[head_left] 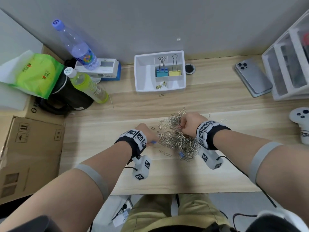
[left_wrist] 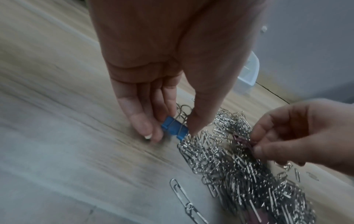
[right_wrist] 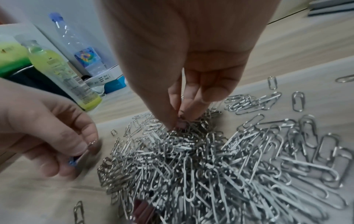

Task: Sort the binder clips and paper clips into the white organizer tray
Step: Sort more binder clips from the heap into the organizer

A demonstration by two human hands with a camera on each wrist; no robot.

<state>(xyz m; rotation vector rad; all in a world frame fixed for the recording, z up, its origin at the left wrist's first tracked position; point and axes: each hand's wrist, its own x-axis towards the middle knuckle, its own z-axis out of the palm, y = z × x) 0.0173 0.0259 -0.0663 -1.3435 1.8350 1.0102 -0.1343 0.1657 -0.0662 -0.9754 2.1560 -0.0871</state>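
Note:
A heap of silver paper clips [head_left: 177,136] [left_wrist: 239,171] [right_wrist: 201,163] lies on the wooden desk. At its left edge my left hand [head_left: 147,133] [left_wrist: 168,127] pinches a small blue binder clip [left_wrist: 174,128] [head_left: 153,142] between thumb and fingers. My right hand [head_left: 187,124] [right_wrist: 182,119] reaches into the top of the heap and pinches a small dark red binder clip [left_wrist: 242,141] [right_wrist: 181,123]. The white organizer tray [head_left: 142,74] stands at the back, holding a blue binder clip [head_left: 161,72], a yellow binder clip [head_left: 174,72] and small gold clips [head_left: 160,85].
Bottles [head_left: 87,84], a green bag [head_left: 36,74] and cardboard boxes [head_left: 31,156] crowd the left. A phone [head_left: 253,77] and a drawer unit [head_left: 291,64] stand at the right, with a white controller [head_left: 301,121] near them. Another small blue clip [head_left: 180,154] lies in the heap's near edge.

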